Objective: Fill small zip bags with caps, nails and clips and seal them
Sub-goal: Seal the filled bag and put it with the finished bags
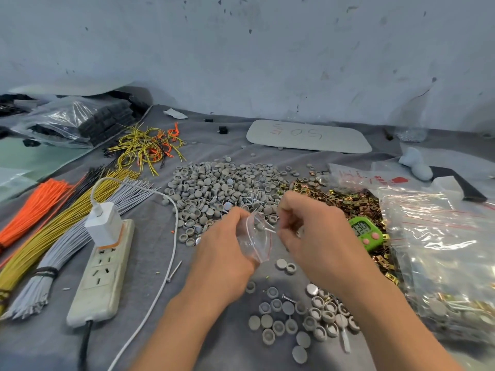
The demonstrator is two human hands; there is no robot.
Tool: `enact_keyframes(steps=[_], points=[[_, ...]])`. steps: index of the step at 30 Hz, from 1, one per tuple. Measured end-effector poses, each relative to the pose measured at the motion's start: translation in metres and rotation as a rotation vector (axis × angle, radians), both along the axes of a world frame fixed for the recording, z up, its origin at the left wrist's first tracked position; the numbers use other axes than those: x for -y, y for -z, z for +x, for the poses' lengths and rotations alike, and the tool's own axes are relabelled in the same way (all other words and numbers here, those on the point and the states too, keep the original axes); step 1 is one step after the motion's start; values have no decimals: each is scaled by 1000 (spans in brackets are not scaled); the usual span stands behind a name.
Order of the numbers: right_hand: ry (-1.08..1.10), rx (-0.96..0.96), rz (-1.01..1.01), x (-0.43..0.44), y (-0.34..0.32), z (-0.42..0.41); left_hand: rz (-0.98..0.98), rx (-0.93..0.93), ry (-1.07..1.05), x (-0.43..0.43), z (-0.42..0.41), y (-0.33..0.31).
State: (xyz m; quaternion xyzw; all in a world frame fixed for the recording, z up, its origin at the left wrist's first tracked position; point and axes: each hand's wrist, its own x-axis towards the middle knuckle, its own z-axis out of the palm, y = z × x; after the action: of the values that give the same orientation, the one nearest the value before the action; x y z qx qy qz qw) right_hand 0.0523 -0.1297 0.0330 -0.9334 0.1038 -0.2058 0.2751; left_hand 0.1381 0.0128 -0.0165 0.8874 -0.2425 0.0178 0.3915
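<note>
Step in hand: filling, by my judgement; a nail (269,230) is going in at the mouth of the zip bag (255,243).
Left hand (225,245): left of the timer (365,232), fingers curled round the zip bag and holding its mouth toward the other hand.
Right hand (316,236): just left of the timer, fingertips pinching the nail.
Zip bag: between the two hands, left of the timer, not yet sealed.
Supplies: caps (214,183) heaped beyond and left of the timer; clips (348,202) around and behind it.
Next move: probably release the nail fully inside, add whatever parts are missing, then press the red strip closed along its whole length.
Hard to make out: the bag's contents and their number; whether one nail or several is pinched; the right fingertips, folded under the hand; the timer's left edge, covered by the right hand.
</note>
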Motion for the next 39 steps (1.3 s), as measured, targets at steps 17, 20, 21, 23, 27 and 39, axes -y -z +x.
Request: enact_keyframes(steps=[17,20,21,23,27,39], points=[[254,-176,43,38,44,40,-233,-111,-134,-2,10,-3],[178,-433,-154,34,55,55,-237,-101,-159,-5,14,-2],[170,-442,-186,33,57,58,-232,-99,-162,-5,15,-2],[193,-420,-207,33,57,61,-208,-97,-167,-6,15,-2],[231,-448,-162,29,51,62,-179,-97,-165,-11,15,-2],[241,-547,-364,23,36,50,-158,-65,-120,-7,8,-7]])
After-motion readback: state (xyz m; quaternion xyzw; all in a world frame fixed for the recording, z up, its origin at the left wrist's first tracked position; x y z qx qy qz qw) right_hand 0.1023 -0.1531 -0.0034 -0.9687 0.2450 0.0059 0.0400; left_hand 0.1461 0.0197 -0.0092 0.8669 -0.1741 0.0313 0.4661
